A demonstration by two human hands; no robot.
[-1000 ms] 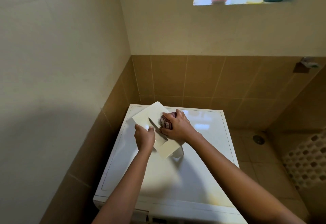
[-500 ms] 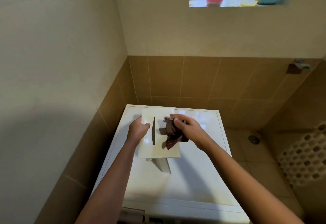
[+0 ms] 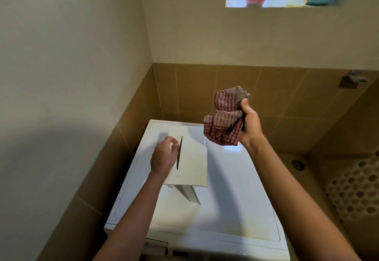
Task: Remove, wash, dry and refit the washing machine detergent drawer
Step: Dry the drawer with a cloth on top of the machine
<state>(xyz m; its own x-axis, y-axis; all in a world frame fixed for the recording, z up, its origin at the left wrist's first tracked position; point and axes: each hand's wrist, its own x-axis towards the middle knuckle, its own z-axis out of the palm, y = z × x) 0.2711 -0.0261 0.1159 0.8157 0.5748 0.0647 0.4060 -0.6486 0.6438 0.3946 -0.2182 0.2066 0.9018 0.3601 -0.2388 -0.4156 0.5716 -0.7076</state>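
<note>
We look down on a white washing machine [image 3: 225, 219]. Toward the back left of its lid sits the detergent drawer [image 3: 192, 158], white, with a flat panel facing up and a dark narrow slot in it. Our left hand [image 3: 164, 158] has its grip curled on the drawer's left side. Higher and to the right, our right hand [image 3: 249, 125] has its grip closed round a bunched red-checked cloth [image 3: 225, 121], clear of the drawer.

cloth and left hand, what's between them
Only the drawer: in the head view its white panel spans from the left hand toward the cloth in the right hand.
</note>
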